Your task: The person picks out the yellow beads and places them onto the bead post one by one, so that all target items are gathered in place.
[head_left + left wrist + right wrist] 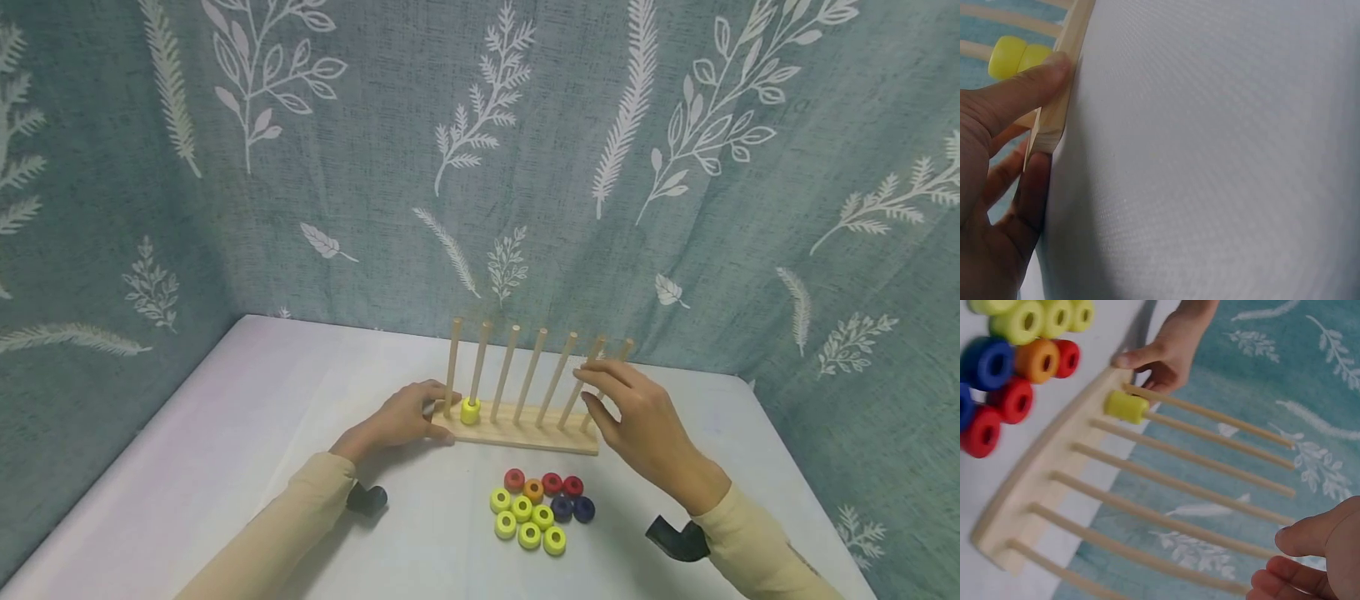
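Note:
A wooden peg rack [517, 434] with a row of upright pegs stands on the table. My left hand [397, 418] grips the left end of its base, thumb along the front edge and fingers behind and below, as the left wrist view shows. Two yellow beads [1018, 57] are stacked on the second peg from the left, down at the base. My right hand [645, 421] hovers by the upper parts of the right-hand pegs. Its fingers are loosely bent, and the right wrist view shows a gap between thumb and fingers with no bead in it.
Loose beads lie in a cluster in front of the rack: several yellow beads [529, 535], red beads [552, 483], an orange bead [533, 490] and two dark blue beads [583, 509]. A patterned curtain [375, 208] surrounds the white table [315, 392] at the back and sides.

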`<act>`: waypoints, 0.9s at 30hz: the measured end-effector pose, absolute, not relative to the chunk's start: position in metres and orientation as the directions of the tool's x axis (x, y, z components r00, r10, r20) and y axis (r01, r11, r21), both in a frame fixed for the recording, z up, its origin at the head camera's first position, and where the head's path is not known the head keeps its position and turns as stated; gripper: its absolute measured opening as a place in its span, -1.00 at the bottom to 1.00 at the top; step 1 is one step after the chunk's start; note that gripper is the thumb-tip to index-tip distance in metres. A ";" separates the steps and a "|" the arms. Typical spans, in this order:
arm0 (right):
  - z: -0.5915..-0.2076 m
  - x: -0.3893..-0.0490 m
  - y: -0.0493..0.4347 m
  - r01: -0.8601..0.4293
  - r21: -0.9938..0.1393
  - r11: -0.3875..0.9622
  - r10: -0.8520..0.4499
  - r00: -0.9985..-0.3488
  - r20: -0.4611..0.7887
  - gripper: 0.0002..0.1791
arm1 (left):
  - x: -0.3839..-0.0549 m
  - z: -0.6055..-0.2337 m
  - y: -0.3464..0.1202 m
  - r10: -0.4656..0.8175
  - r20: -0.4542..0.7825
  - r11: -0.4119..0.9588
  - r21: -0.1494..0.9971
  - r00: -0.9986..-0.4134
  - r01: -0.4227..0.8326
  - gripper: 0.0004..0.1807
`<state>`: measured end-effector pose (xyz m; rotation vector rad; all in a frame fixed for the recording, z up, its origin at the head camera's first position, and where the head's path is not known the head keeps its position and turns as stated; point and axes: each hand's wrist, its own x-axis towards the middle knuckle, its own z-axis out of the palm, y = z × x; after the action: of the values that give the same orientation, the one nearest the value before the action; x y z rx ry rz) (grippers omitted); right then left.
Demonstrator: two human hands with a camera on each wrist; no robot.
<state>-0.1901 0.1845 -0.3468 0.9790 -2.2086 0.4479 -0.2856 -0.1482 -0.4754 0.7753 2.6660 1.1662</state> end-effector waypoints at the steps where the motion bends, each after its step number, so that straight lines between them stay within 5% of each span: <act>1: -0.349 -0.188 0.187 -0.746 -0.043 0.665 -0.517 -0.501 0.694 -0.56 | -0.286 -0.475 -0.148 0.504 0.082 0.571 0.716 -0.860 0.403 -0.34; 27: -0.409 -0.131 0.226 -0.651 -0.104 0.752 -0.466 -0.636 0.615 -0.56 | -0.285 -0.479 -0.147 0.504 0.105 0.569 0.706 -0.857 0.421 -0.34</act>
<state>-0.1314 0.2265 -0.4095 0.8372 -2.3758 0.4285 -0.2853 -0.1466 -0.4786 0.7947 2.6856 1.1653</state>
